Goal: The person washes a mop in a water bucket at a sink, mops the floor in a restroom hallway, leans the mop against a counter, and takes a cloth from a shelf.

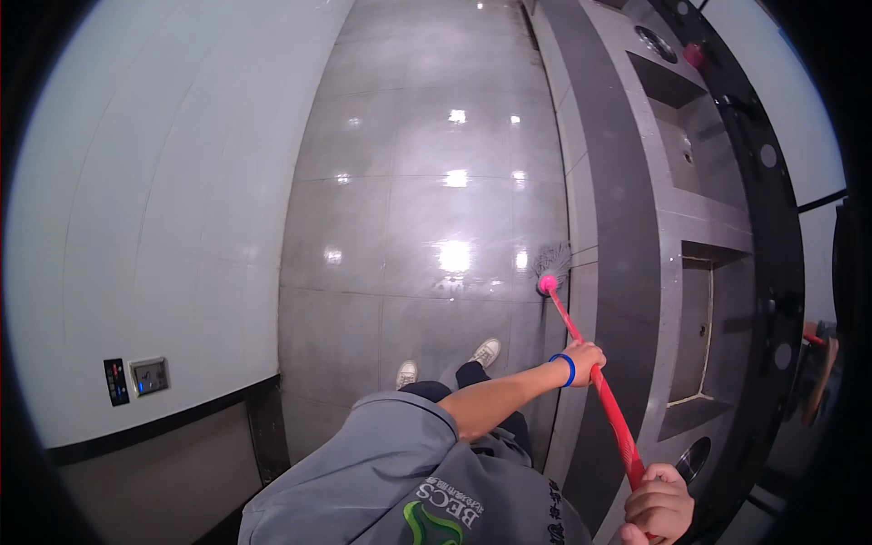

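Observation:
A string mop with a red handle (pixel 617 420) slants from the lower right toward the floor. My left hand (pixel 581 361), with a blue band at the wrist, reaches across and is closed around the lower part of the handle. Nearer to me, my right hand (pixel 659 507) is wrapped round the handle's upper part. At the far end, a pink hub (pixel 547 284) joins the grey mop head (pixel 551 262). The strands lie on the floor against the base of the counter. The handle's very end is hidden below my right hand.
Shiny grey floor tiles (pixel 418 227) run ahead between a white wall (pixel 173 182) and a long grey counter (pixel 627 209) with recessed basins. A square metal wall panel (pixel 150 375) is at lower left. My shoes (pixel 486 352) stand close behind the mop head.

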The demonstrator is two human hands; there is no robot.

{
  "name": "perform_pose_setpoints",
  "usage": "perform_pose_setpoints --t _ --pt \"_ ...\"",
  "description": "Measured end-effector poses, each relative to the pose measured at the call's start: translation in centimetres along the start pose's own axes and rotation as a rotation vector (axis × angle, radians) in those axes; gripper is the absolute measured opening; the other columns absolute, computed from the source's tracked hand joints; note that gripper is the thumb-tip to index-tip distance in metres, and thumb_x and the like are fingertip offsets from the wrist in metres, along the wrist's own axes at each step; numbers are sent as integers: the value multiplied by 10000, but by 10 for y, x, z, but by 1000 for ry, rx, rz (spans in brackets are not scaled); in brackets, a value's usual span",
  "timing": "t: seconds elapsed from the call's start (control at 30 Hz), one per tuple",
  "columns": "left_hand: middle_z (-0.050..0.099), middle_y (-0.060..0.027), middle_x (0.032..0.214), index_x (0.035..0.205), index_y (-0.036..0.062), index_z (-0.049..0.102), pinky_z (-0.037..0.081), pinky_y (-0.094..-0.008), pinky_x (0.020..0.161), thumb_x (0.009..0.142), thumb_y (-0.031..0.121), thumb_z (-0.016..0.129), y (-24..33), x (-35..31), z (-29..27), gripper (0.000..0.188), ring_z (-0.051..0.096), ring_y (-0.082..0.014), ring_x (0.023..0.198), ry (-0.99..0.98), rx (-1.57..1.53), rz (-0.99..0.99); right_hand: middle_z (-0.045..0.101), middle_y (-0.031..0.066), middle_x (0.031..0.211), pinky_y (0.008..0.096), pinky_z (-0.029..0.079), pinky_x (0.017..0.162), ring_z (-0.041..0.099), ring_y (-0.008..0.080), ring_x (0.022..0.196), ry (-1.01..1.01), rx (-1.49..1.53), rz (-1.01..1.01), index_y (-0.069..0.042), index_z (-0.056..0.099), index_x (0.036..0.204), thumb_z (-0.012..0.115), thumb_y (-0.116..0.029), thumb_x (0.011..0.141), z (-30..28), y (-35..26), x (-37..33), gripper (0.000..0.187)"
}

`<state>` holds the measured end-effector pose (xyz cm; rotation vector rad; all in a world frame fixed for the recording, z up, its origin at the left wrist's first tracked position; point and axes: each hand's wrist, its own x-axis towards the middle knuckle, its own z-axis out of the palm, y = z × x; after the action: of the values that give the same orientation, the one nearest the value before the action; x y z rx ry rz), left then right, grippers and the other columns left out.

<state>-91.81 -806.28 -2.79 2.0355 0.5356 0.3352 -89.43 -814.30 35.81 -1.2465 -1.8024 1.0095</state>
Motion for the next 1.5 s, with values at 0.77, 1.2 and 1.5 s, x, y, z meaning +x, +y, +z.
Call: perform_pose_setpoints --t 0.77,1.2,1.5 --pt "627 -114 835 716 113 612 493 -463 751 708 247 608 -143 -628 -154 135 610 -330 871 41 405 -982 491 92 676 372 407 752 500 227 655 -277 864 10 1 421 626 579 72 773 412 43 -12 227" --pt "662 -93 865 783 146 680 478 -475 748 722 307 651 17 -353 88 175 634 -311 896 -27 393 -542 502 70 555 427 414 732 516 212 518 174 471 171 -47 385 531 615 -61 706 169 -7 -241 290" --pt "553 -27 792 696 137 534 379 -442 811 660 130 666 143 -220 226 137 561 -250 915 -62 -47 -81 464 108 561 404 404 606 482 273 515 -148 -50 -29 -55 383 539 638 -11 592 131 -95 -305 264"
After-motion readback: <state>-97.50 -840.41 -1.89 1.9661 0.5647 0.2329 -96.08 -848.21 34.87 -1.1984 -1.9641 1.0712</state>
